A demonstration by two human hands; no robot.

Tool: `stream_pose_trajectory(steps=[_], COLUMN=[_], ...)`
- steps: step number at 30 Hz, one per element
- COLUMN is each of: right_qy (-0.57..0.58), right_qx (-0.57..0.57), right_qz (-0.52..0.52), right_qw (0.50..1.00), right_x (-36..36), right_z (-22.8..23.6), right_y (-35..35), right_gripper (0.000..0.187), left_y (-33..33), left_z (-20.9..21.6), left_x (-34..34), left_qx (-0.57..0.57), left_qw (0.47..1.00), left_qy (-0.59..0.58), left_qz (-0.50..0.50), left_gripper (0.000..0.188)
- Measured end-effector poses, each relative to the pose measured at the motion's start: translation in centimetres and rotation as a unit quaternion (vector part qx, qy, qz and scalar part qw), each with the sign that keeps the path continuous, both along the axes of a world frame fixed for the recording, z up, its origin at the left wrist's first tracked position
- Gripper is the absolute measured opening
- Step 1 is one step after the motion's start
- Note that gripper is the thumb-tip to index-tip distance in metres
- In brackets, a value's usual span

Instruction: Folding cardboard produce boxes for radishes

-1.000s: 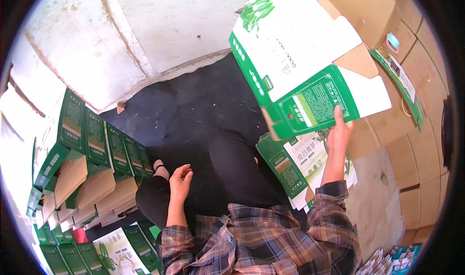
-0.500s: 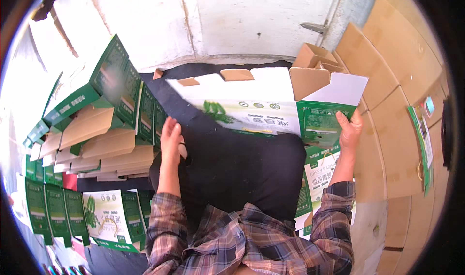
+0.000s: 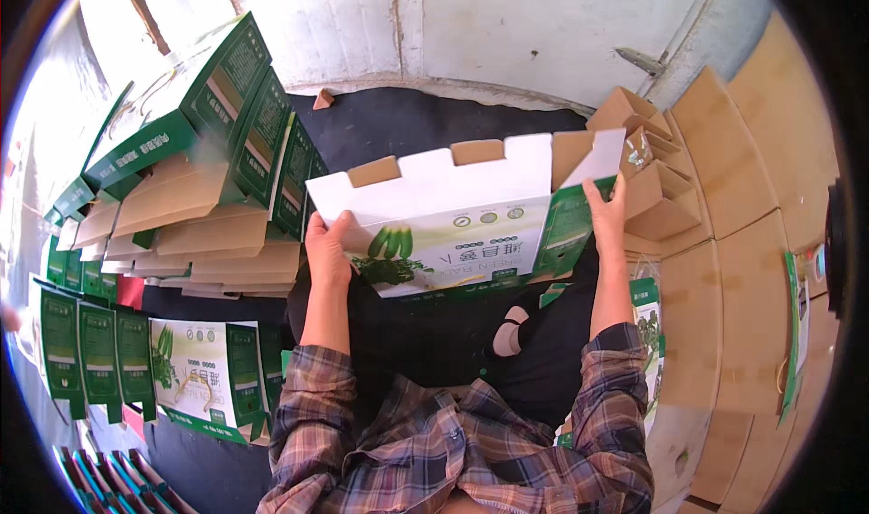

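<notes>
A white and green carton [image 3: 453, 233] printed with long green radishes is held above my lap, its slotted edge with brown cardboard tabs facing away from me. My left hand [image 3: 329, 249] grips the carton's left end, thumb on the printed face. At the right end my right hand [image 3: 607, 208] grips the green side panel, just below a raised white flap [image 3: 597, 159]. Part of the fingers of both hands is hidden behind the cardboard.
At my left leans a stack of partly folded green cartons [image 3: 208, 152]. More green and white cartons [image 3: 195, 369] stand in a row below it. Large brown cardboard boxes [image 3: 742, 278] line the right side, with small brown boxes [image 3: 661, 192] beside them. A white door [image 3: 543, 34] is ahead.
My left hand has gone from empty to gripping the carton's left end. The carton has swung level in front of me, and my right hand has shifted left and slightly up.
</notes>
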State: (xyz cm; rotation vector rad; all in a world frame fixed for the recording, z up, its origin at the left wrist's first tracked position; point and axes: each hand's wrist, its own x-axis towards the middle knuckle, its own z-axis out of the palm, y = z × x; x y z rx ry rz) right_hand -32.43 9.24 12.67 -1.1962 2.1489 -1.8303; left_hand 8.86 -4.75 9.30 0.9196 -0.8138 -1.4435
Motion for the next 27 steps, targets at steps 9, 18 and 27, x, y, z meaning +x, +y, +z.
stream_pose_trajectory(steps=[9, 18, 27], right_qy=[-0.054, -0.155, -0.322], right_qx=[0.188, 0.093, -0.021], right_qz=[-0.078, -0.019, 0.222], right_qw=[0.978, 0.983, 0.920], right_x=[2.4, 0.4, 2.7], right_z=[-0.4, -2.6, -0.1], right_y=[-0.1, 1.0, 1.4], right_gripper=[0.119, 0.078, 0.053], left_y=[2.2, 3.8, 4.6], left_z=[0.3, 1.2, 0.5], left_x=[-1.0, -1.4, -0.7], left_qx=[-0.023, -0.114, -0.192], left_qw=[0.998, 0.991, 0.958], left_qy=[-0.050, -0.027, -0.209], left_qz=[-0.036, -0.071, -0.032], left_gripper=[0.024, 0.023, 0.030])
